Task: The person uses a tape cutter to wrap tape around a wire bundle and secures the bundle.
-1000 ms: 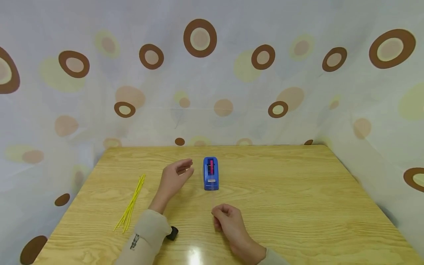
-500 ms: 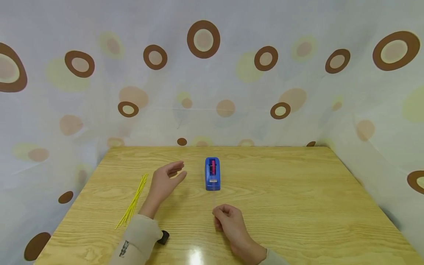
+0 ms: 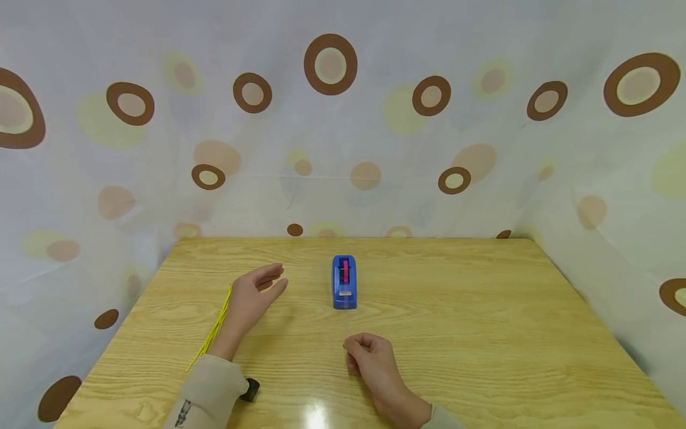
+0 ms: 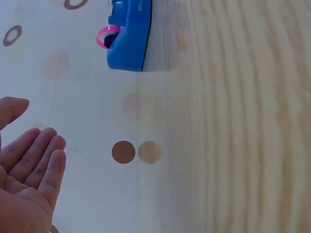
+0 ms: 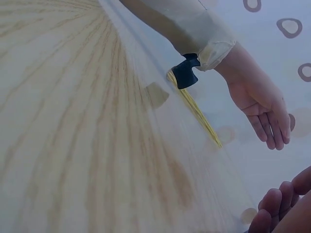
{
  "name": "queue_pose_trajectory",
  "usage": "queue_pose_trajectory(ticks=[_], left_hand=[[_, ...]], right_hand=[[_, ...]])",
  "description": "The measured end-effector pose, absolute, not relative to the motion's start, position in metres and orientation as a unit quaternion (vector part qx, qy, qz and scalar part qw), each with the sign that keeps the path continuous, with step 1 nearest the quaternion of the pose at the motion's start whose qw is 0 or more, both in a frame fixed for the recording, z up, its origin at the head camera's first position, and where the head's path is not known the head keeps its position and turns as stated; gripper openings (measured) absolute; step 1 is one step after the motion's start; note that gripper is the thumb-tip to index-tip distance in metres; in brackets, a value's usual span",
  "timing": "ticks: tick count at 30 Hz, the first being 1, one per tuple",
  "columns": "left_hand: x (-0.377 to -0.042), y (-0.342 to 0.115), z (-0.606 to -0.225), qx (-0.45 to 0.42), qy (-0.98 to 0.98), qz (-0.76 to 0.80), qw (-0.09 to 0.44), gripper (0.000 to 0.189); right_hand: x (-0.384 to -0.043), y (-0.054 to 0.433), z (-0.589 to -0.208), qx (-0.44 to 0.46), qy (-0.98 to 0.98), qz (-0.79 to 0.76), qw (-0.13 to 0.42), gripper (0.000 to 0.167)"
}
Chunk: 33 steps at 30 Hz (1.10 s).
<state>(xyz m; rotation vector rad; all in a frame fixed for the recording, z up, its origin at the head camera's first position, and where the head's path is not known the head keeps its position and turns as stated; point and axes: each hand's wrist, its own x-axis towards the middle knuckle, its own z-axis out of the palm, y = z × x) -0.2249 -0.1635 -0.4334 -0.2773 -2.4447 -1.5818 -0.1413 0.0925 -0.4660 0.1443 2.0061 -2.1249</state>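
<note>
A blue tape dispenser (image 3: pixel 343 297) with a pink roll (image 3: pixel 345 271) stands near the middle of the table. My right hand (image 3: pixel 371 363) pinches the end of a clear tape strip (image 3: pixel 346 323) between thumb and forefinger; the strip runs taut from the dispenser's front. To the left of the dispenser, my left hand (image 3: pixel 250 301) hovers over the table, fingers extended and thumb apart, holding nothing. Its spread palm (image 4: pixel 29 194) shows in the left wrist view, apart from the dispenser (image 4: pixel 129 48). Only curled fingers of the right hand (image 5: pixel 284 208) appear in the right wrist view.
Thin yellow sticks (image 3: pixel 215 330) lie in a loose bundle on the left of the wooden table (image 3: pixel 482 333), partly covered by the left forearm. A black wrist mount (image 3: pixel 249 390) sits under the left sleeve. A circle-patterned curtain (image 3: pixel 343 131) encloses the table behind and at both sides.
My left hand has moved left, away from the dispenser and partly over the yellow sticks. The right hand keeps its pinch on the tape, nearly still.
</note>
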Motion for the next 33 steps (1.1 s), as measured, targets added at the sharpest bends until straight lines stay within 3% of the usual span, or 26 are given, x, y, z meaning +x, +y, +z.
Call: queue_pose_trajectory(ticks=[33], left_hand=[[-0.198,-0.233,-0.432,-0.030,-0.874,-0.470,0.122,0.052]], right_hand=[[-0.142,0.091,-0.470,0.047,0.698,-0.708,0.097,0.018]])
